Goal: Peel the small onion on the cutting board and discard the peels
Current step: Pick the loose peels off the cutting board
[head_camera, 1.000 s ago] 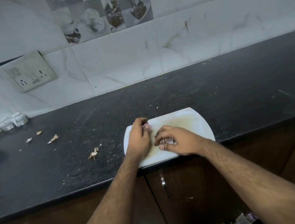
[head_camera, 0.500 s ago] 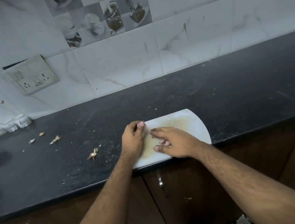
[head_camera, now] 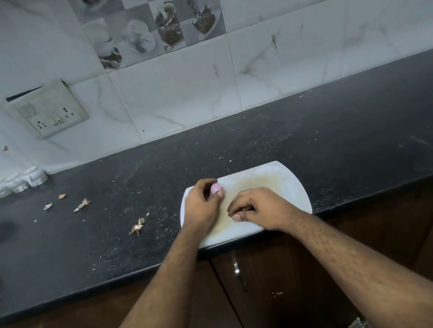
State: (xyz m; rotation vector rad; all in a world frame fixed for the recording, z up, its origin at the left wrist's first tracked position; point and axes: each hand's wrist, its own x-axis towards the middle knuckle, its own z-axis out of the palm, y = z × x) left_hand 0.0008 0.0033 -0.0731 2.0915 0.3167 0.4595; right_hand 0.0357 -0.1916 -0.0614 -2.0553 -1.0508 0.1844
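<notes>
While left hand [head_camera: 202,204] pinches onion [head_camera: 214,188] (pink), peels [head_camera: 137,227] litter counter [head_camera: 322,145].

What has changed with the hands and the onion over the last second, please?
The left hand now shows the pale pink onion pinched at its fingertips, barely visible before. The right hand stays curled on the cutting board, seemingly gathering peel. The board is unmoved.

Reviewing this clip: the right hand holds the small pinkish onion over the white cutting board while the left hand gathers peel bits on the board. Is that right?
Not quite: the hands are swapped. In the head view the left hand holds the small pinkish onion over the white cutting board, and the right hand has its fingers curled on the board, seemingly gathering peel bits.
</notes>
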